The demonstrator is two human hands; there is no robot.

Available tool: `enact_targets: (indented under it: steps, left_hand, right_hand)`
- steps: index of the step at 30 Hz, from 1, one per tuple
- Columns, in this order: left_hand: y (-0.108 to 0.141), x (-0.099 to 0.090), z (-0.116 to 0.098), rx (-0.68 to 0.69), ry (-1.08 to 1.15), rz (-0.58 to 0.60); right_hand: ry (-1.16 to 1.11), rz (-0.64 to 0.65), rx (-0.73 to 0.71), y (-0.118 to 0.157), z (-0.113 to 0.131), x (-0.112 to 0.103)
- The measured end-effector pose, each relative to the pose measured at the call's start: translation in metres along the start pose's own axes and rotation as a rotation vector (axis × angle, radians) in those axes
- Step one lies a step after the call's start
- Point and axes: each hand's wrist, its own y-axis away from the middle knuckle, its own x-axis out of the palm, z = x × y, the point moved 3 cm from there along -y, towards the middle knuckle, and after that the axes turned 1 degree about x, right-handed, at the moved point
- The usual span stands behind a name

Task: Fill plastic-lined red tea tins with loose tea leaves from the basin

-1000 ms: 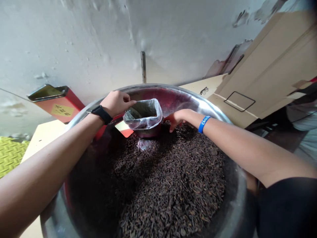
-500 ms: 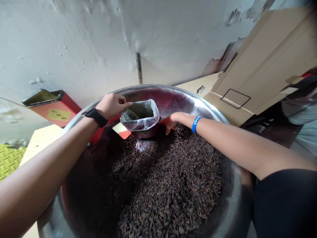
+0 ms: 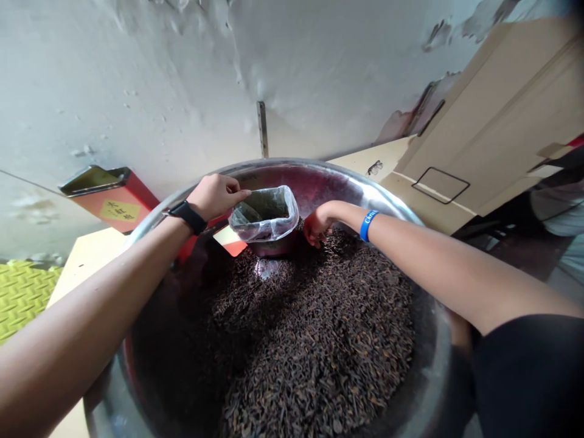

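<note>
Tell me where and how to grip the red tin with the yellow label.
Probably by the walls below its mouth, from above, with the left hand: the red tin sits mouth up, left of the bowl, its upper end exposed and its sides flat.

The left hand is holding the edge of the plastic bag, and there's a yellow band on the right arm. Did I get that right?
Almost! The band on the right arm is blue, not yellow, as the head view shows. The left hand is holding the edge of the plastic bag, just as you said.
</note>
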Motion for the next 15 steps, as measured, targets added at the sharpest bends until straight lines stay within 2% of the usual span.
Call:
enact_targets:
  steps: [3,6,12,15]
  left_hand:
    - [0.0008,-0.0004,-0.0002,0.005,0.002,-0.004]
    - [0.0014,-0.0005,-0.0005,0.01,0.012,-0.007]
    - [0.0012,0.0003,-0.0011,0.018,0.044,-0.011]
    - [0.0013,0.0007,-0.0034,0.03,0.077,-0.02]
  right_hand:
    - [0.011,0.261,0.049,0.0029,0.0018,0.0052]
    - [0.029,0.374,0.074,0.0041,0.0014,0.0063]
    - [0.045,0.387,0.095,0.0006,-0.0007,0.0071]
    - [0.032,0.324,0.093,-0.0032,-0.0022,0.0026]
